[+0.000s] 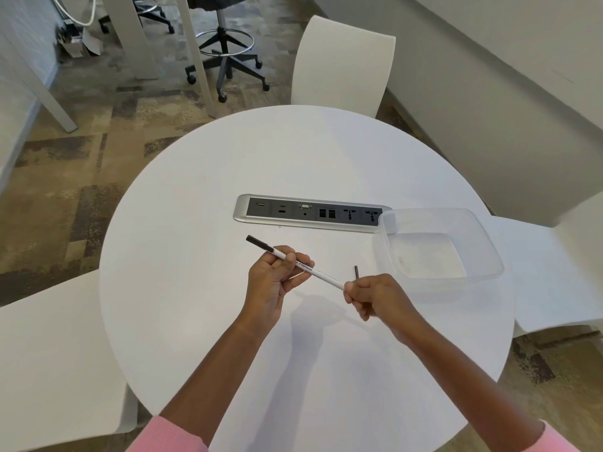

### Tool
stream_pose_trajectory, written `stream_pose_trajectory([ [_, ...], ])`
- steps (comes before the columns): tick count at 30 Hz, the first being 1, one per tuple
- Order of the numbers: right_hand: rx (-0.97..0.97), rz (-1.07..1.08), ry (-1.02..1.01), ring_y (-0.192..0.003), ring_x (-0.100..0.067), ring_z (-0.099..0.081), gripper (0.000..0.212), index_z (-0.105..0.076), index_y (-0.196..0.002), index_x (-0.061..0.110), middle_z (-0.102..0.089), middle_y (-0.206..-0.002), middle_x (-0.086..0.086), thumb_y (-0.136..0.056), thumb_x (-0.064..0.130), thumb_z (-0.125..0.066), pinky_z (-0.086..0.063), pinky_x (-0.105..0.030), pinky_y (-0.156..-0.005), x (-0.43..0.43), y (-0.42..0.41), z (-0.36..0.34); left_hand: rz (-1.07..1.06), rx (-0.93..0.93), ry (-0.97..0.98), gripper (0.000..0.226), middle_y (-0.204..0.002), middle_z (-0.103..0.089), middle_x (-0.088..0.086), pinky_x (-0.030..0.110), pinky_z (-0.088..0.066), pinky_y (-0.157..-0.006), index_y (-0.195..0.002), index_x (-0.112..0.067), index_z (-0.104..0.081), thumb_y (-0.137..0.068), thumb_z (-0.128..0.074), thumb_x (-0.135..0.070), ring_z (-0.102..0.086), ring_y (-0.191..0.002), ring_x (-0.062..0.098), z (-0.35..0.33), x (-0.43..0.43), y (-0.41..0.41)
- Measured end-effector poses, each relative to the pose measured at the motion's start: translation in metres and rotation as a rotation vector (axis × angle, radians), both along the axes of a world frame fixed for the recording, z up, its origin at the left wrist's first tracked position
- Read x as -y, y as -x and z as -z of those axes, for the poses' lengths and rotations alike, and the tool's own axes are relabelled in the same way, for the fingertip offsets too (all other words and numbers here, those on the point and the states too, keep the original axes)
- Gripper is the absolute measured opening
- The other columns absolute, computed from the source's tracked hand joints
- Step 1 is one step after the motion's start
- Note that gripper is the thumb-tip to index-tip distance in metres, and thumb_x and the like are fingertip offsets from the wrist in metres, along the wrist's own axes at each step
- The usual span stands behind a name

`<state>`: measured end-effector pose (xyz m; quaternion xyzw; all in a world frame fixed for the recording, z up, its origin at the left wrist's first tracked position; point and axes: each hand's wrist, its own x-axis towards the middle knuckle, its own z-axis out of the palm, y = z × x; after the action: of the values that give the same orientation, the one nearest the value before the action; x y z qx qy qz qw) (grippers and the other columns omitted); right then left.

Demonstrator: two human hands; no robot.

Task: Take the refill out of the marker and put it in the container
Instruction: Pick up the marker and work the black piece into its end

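Jointly, the hands grip the marker (326,277) (left hand (275,282) round its barrel, right hand (375,300) pinching its end).

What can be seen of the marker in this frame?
The marker is a slim white barrel, plastic by its look, with black print along it and a black cap at its far-left end. It is held above the round white table, slanting from upper left down to lower right. The left hand grips its middle; the right hand pinches its near end, which the fingers hide.
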<state>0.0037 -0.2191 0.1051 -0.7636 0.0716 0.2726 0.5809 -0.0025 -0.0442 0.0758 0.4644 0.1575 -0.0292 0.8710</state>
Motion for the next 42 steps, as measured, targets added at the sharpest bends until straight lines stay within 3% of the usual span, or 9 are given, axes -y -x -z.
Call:
stream_pose_trajectory([
  [3, -0.46, 0.035, -0.351, -0.037, -0.007, -0.035, 0.035, -0.053, -0.055, 0.011, -0.039, -0.042, 0.006, -0.09, 0.016, -0.046, -0.033, -0.014, -0.036, 0.005, -0.004, -0.004, 0.01, 0.009, 0.0, 0.019, -0.06, -0.071, -0.001, 0.02, -0.056, -0.056, -0.076, -0.01, -0.052, -0.091, -0.045, -0.002, -0.071, -0.066, 0.012, -0.001, 0.0, 0.0],
  [6, -0.533, 0.047, -0.522, -0.036, -0.006, -0.039, 0.028, -0.054, -0.06, 0.011, -0.041, -0.042, 0.006, -0.084, 0.026, -0.049, -0.035, -0.014, -0.036, 0.008, -0.002, -0.002, -0.006, 0.004, 0.018, 0.018, -0.06, -0.071, -0.001, 0.02, -0.056, -0.056, -0.076, -0.01, -0.052, -0.091, -0.045, -0.002, -0.071, -0.066, 0.013, -0.002, 0.0, 0.0],
  [11, 0.087, 0.065, -0.091, -0.049, -0.007, -0.053, 0.033, -0.061, -0.082, 0.012, -0.055, -0.056, 0.002, -0.097, 0.029, -0.037, -0.047, -0.015, -0.049, 0.001, 0.005, 0.01, -0.05, -0.015, 0.055, 0.018, -0.06, -0.071, -0.002, 0.021, -0.057, -0.059, -0.077, -0.009, -0.053, -0.091, -0.046, -0.003, -0.072, -0.068, 0.013, -0.002, -0.001, 0.002],
  [16, 0.79, -0.082, 0.356, -0.069, -0.002, -0.054, 0.012, -0.06, -0.095, 0.015, -0.06, -0.076, 0.0, -0.084, 0.012, -0.063, -0.043, -0.009, -0.068, 0.003, 0.018, 0.018, -0.078, -0.025, 0.074, 0.017, -0.061, -0.071, 0.0, 0.021, -0.057, -0.058, -0.078, -0.01, -0.055, -0.091, -0.046, -0.003, -0.072, -0.068, 0.014, -0.002, -0.001, 0.003],
  [22, 1.134, -0.188, 0.712, -0.056, -0.027, -0.056, 0.011, -0.065, -0.075, 0.002, -0.061, -0.063, -0.011, -0.079, 0.01, -0.059, -0.047, -0.031, -0.048, 0.0, 0.022, 0.019, -0.067, -0.029, 0.089, 0.018, -0.062, -0.071, 0.0, 0.021, -0.057, -0.058, -0.078, -0.01, -0.054, -0.091, -0.046, -0.003, -0.072, -0.068, 0.014, -0.002, 0.001, 0.007],
  [27, 0.771, -0.056, 0.449, -0.06, -0.022, -0.048, 0.017, -0.062, -0.071, 0.005, -0.053, -0.06, -0.004, -0.085, 0.005, -0.054, -0.033, -0.014, -0.056, -0.004, 0.022, 0.013, -0.053, -0.016, 0.083, 0.018, -0.063, -0.072, 0.0, 0.02, -0.057, -0.058, -0.077, -0.01, -0.054, -0.092, -0.045, -0.003, -0.072, -0.068, 0.013, -0.003, 0.003, 0.009],
  [31, 0.409, 0.022, 0.225, -0.048, -0.013, -0.039, 0.042, -0.05, -0.048, 0.022, -0.042, -0.045, 0.007, -0.088, 0.01, -0.052, -0.031, -0.027, -0.051, -0.003, 0.016, 0.006, -0.043, -0.013, 0.076, 0.018, -0.064, -0.073, 0.0, 0.021, -0.057, -0.058, -0.078, -0.01, -0.053, -0.092, -0.044, -0.003, -0.072, -0.068, 0.013, -0.003, 0.003, 0.009],
  [37, -0.135, 0.056, -0.147, -0.038, -0.01, -0.037, 0.05, -0.048, -0.048, 0.014, -0.039, -0.039, 0.005, -0.096, 0.025, -0.04, -0.032, -0.018, -0.043, 0.001, 0.007, -0.002, -0.047, -0.011, 0.069, 0.018, -0.063, -0.072, 0.0, 0.021, -0.057, -0.059, -0.077, -0.01, -0.053, -0.092, -0.045, -0.002, -0.072, -0.068, 0.014, -0.002, 0.003, 0.011],
  [42, 0.06, 0.06, -0.001, -0.043, -0.007, -0.05, 0.056, -0.06, -0.059, 0.014, -0.051, -0.045, 0.004, -0.096, 0.043, -0.029, -0.043, -0.015, -0.046, 0.001, 0.013, 0.004, -0.058, -0.02, 0.074, 0.018, -0.063, -0.072, 0.0, 0.021, -0.057, -0.059, -0.078, -0.01, -0.054, -0.092, -0.045, -0.002, -0.072, -0.068, 0.014, -0.001, 0.005, 0.013],
])
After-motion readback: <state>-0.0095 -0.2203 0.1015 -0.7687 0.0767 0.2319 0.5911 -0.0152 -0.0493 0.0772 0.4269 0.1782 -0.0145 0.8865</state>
